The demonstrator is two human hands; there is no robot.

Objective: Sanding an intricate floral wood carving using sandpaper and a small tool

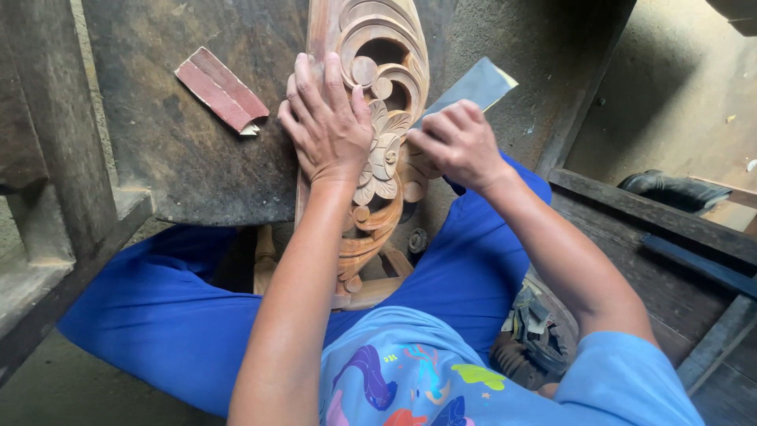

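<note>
A carved wooden panel (384,118), pale and pierced with scrolls and a flower, lies along a dark, worn bench (181,158) and juts off its near edge over the lap of a seated person in blue trousers. The left hand (327,122) lies flat and spread on the carving's left side, fingers apart, pressing it down. The right hand (457,142) is curled shut around a folded sheet of grey sandpaper (473,87), its knuckles touching the right edge of the carved flower. A second piece of sandpaper (221,88), reddish and folded, rests unused on the bench, well to the left of the panel.

The work appears to be partway through, judging by the surfaces: the carving is fully cut and its wood looks pale and bare, with no stain or varnish. The grey sheet meets the panel near its middle. Whether the upper scrolls or the lower part hanging off the bench are smoothed already cannot be told. A black boot (670,189) lies on the floor to the right.
</note>
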